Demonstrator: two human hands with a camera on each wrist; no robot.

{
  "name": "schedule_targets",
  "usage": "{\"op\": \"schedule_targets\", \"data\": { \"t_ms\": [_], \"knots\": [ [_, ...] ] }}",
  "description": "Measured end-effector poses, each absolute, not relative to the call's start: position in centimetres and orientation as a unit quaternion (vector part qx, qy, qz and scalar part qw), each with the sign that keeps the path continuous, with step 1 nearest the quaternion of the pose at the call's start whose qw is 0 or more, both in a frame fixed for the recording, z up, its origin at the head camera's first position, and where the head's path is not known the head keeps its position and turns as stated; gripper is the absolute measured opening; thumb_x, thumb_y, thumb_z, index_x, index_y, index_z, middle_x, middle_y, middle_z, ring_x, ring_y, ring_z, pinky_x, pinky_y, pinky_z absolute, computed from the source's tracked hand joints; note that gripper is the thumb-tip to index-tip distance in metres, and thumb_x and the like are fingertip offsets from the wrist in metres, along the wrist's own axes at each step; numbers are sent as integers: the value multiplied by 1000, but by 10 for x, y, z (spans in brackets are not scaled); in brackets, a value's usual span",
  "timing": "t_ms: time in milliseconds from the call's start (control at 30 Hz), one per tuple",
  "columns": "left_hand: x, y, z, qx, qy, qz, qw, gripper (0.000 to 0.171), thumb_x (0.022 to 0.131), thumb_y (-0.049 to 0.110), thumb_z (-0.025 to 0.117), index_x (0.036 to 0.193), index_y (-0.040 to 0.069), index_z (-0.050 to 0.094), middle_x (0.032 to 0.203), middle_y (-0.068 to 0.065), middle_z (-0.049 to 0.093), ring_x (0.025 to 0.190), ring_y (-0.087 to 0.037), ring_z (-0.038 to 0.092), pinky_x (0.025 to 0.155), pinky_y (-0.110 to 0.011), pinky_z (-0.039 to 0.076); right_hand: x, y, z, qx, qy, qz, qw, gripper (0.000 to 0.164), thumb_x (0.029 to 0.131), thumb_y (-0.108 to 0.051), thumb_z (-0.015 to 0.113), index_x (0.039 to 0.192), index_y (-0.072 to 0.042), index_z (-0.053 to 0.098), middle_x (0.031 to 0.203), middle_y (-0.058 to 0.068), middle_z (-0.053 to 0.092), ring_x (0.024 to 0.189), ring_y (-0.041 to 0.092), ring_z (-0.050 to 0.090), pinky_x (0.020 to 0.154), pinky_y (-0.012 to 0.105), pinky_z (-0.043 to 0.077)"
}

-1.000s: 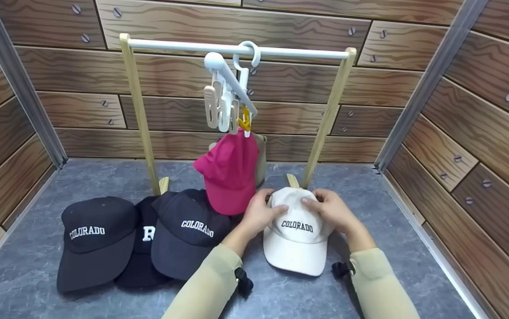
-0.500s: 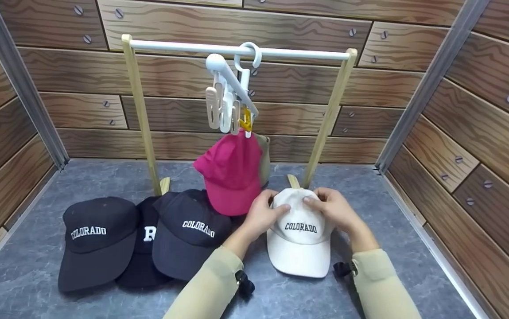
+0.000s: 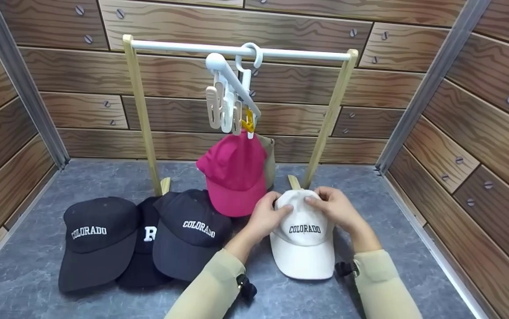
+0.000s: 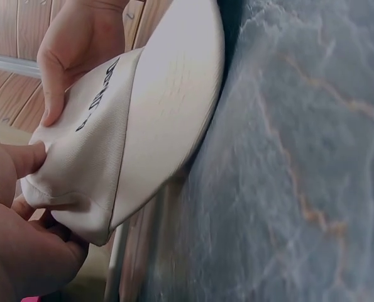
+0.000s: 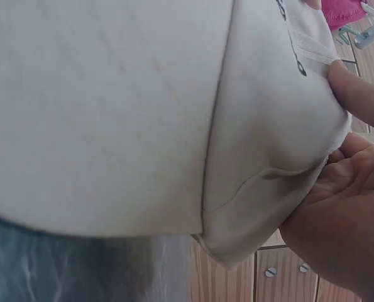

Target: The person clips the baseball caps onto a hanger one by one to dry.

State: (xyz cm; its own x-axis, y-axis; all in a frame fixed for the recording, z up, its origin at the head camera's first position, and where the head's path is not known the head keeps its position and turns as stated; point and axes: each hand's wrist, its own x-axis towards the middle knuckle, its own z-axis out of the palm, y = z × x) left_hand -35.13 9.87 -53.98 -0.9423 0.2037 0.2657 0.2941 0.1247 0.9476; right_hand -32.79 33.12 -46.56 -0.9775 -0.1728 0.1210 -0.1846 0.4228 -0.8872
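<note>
A white baseball cap [image 3: 303, 241] lettered COLORADO faces me at the right of the head view, its brim pointing down toward the grey floor. My left hand [image 3: 266, 217] grips the crown's left side, thumb on the front panel. On the opposite side my right hand [image 3: 336, 210] holds the crown the same way, its thumb also on the front. Both wrist views show the cap's fabric [image 4: 89, 145] pinched between thumb and fingers, with creases in the side panel [image 5: 268, 157]. The fingers behind the crown are mostly hidden.
A white clip hanger [image 3: 232, 82] hangs from the rail of a wooden rack [image 3: 236, 49]. Under it hangs a pink cap [image 3: 236, 177] by a yellow clip [image 3: 248, 120], with a khaki cap [image 3: 270, 161] behind. Several dark caps [image 3: 99, 243] lie overlapping at the left.
Both hands and the white cap have shifted slightly right in the head view. The hanging pink and khaki caps have swung a little to the right.
</note>
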Motion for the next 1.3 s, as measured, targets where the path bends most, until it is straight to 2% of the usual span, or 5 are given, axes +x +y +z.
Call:
{"op": "schedule_targets", "data": {
  "t_ms": [167,433,833,1300],
  "knots": [
    [-353,100,-542,-170,-748,-641,38,15,98,25,86,107,19,76,101,8,73,97,-13,68,88,-36,59,-326,329,-463,111,-841,530,7,24,103,-18,80,92,-2,67,83,3,61,76,18,59,62,27,53],
    [-340,96,-525,-185,-769,-606,83,13,99,20,82,107,11,75,101,0,74,93,-17,68,85,-36,59,-324,323,-456,121,-838,532,9,23,102,-18,81,95,1,69,86,5,65,79,19,62,65,28,54],
    [-352,92,-532,-201,-759,-611,96,10,99,25,84,99,23,74,94,11,72,89,-11,68,80,-34,57,-318,315,-449,143,-827,543,22,23,102,-13,81,95,5,68,85,5,66,77,17,62,64,27,54],
    [-349,82,-520,-195,-764,-608,98,9,101,23,83,104,21,76,99,9,73,92,-13,69,83,-36,59,-314,308,-444,160,-827,538,37,22,102,-12,80,93,4,69,84,5,65,76,16,61,63,26,54]
  ]
}}
